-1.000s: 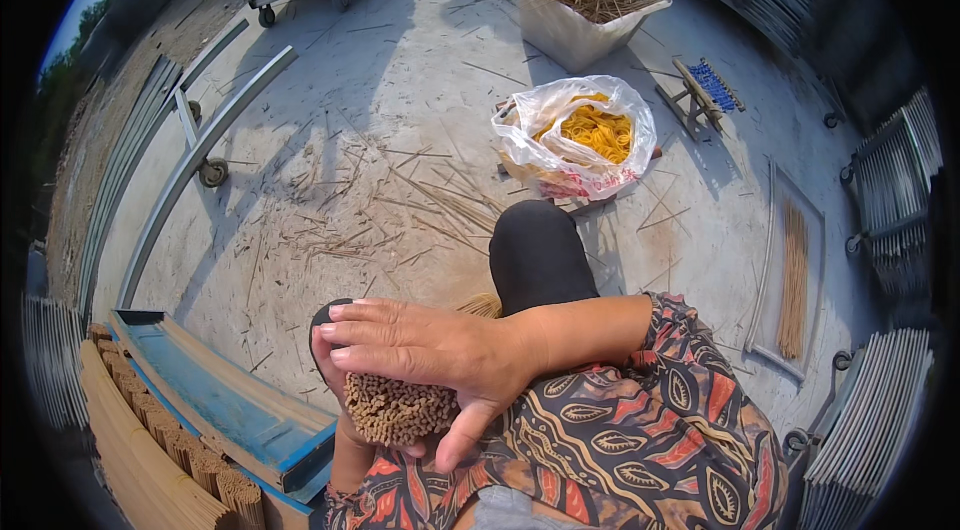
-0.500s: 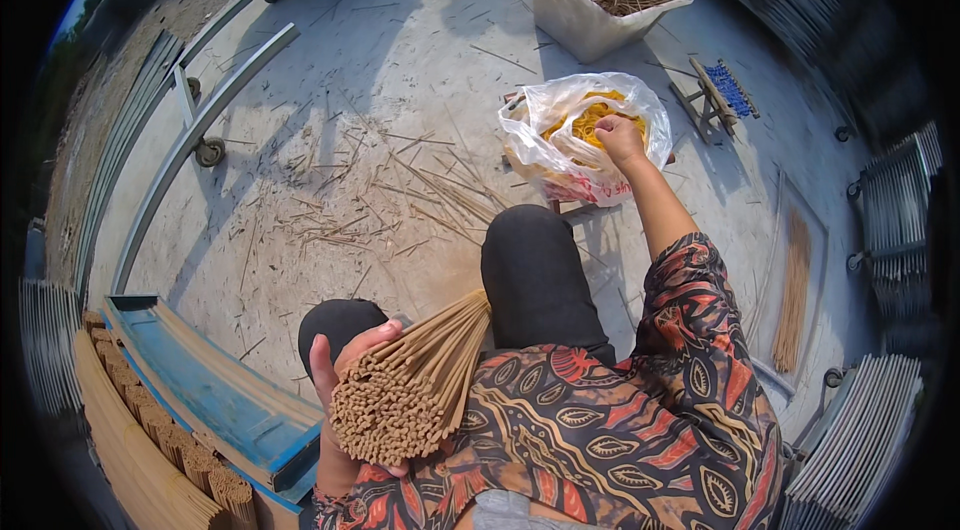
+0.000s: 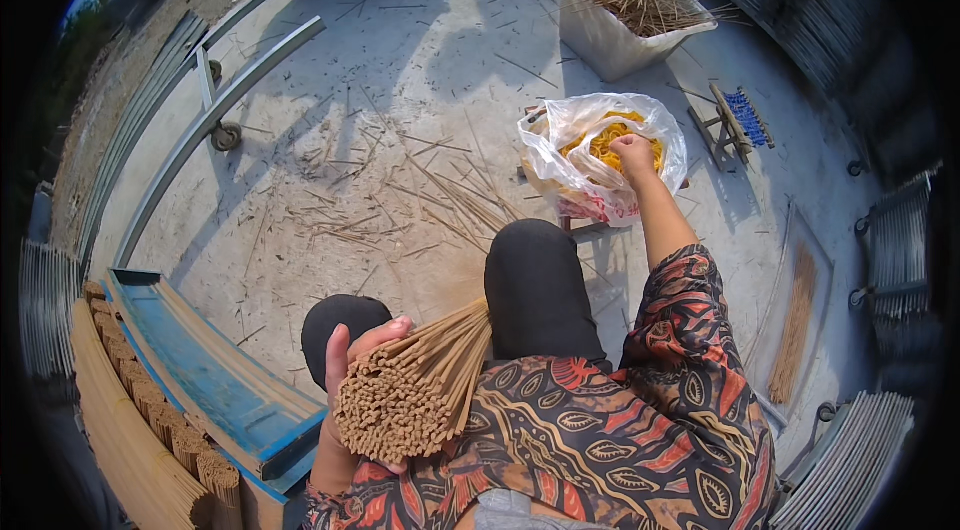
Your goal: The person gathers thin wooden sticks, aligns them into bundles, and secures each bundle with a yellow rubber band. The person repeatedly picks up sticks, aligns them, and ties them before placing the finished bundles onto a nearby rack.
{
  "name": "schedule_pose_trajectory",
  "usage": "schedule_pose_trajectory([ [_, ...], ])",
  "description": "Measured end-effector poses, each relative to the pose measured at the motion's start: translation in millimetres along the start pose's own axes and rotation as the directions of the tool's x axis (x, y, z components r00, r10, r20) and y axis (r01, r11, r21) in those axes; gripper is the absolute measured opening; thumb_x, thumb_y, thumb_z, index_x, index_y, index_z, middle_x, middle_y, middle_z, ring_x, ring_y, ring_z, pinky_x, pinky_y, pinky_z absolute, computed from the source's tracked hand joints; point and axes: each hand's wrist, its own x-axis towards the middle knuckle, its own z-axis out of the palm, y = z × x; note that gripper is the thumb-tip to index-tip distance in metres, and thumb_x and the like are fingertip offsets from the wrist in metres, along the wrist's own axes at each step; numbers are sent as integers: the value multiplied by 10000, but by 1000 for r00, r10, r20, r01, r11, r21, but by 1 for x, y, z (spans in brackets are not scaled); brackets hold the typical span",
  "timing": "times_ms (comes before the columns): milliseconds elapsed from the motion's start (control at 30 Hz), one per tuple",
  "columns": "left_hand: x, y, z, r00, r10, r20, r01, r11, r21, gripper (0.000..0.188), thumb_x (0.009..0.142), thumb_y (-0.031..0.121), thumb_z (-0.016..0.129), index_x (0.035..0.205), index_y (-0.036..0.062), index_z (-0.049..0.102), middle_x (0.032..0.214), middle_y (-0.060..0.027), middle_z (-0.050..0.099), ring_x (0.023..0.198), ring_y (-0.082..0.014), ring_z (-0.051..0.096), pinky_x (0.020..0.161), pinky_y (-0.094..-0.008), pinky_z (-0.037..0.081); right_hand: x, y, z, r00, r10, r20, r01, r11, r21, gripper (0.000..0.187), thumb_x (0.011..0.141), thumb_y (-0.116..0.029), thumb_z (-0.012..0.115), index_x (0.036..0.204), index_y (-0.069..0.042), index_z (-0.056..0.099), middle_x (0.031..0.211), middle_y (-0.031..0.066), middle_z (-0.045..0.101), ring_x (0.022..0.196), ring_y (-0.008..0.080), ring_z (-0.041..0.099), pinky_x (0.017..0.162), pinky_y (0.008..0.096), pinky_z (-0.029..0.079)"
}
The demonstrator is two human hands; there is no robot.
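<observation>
A thick bundle of thin brown incense sticks [image 3: 400,408] rests against my lap, its cut ends facing me and its far ends narrowing toward my right knee. My left hand [image 3: 338,370] is wrapped round its left side, with some fingers hidden beneath. Farther out, my right hand [image 3: 636,158] reaches into a white plastic bag [image 3: 548,158]. Its fingers are curled together on the yellow rubber bands [image 3: 603,144] inside; how many they hold is hidden.
Bundled sticks [image 3: 140,400] line up at the left beside a blue tray [image 3: 185,350]. Loose sticks [image 3: 350,222] litter the concrete floor. A white tub [image 3: 610,40] of sticks and a small stool [image 3: 735,120] stand beyond the bag. Wheeled metal frames [image 3: 240,90] surround the area.
The whole view has shifted slightly, so the bag and tub appear lower and farther right. My right hand stays at the rubber bands, and my left still holds the bundle.
</observation>
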Motion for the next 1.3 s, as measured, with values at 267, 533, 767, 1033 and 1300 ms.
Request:
schedule_pose_trajectory([
  [267, 2, 7, 2, 997, -9, 73, 10, 1000, -1, 1394, 389, 354, 926, 1445, 117, 48, 1322, -246, 395, 1255, -369, 390, 1055, -453, 314, 16, 10, 9, 997, -50, -58, 43, 993, -112, 174, 742, -171, 642, 838, -31, 677, 788, 111, 675, 725, 212, 641, 703, 330, 494],
  [533, 5, 16, 4, 877, -405, -257, 293, 876, -382, 1257, 547, 243, 879, 1452, 182, 9, 1393, -272, 277, 1280, -370, 347, 1042, -455, 326, -13, -52, 16, 935, -355, -9, 347, 918, -191, 204, 801, -181, 584, 876, 4, 628, 730, 62, 646, 673, 139, 596, 661, 280, 480],
  [767, 7, -7, -5, 994, -109, 8, 110, 994, -24, 641, 877, 277, 488, 1427, 231, 164, 1388, -181, 313, 1233, -316, 411, 1015, -466, 380, -216, -234, 18, 475, -642, 602, 402, 767, 501, 68, 880, -59, 584, 941, -30, 581, 769, 23, 627, 698, 74, 581, 616, 229, 468],
  [1033, 16, 5, -13, 985, -139, 104, 119, 977, 175, 863, 659, 366, 645, 1388, 155, 234, 1326, -160, 325, 1215, -303, 384, 1018, -429, 345, -260, -275, 55, 140, -920, 367, 691, 356, 629, 103, 795, -49, 649, 889, -50, 607, 748, 89, 635, 674, 246, 628, 578, 316, 489],
  [1300, 16, 3, -14, 973, -139, 184, 75, 947, 313, 1102, 441, 454, 802, 1349, 79, 304, 1264, -138, 337, 1196, -290, 357, 1022, -391, 311, -271, -259, 65, 362, -866, 346, 591, 500, 633, 141, 766, -23, 682, 880, -35, 602, 728, 74, 622, 637, 186, 619, 537, 276, 475],
])
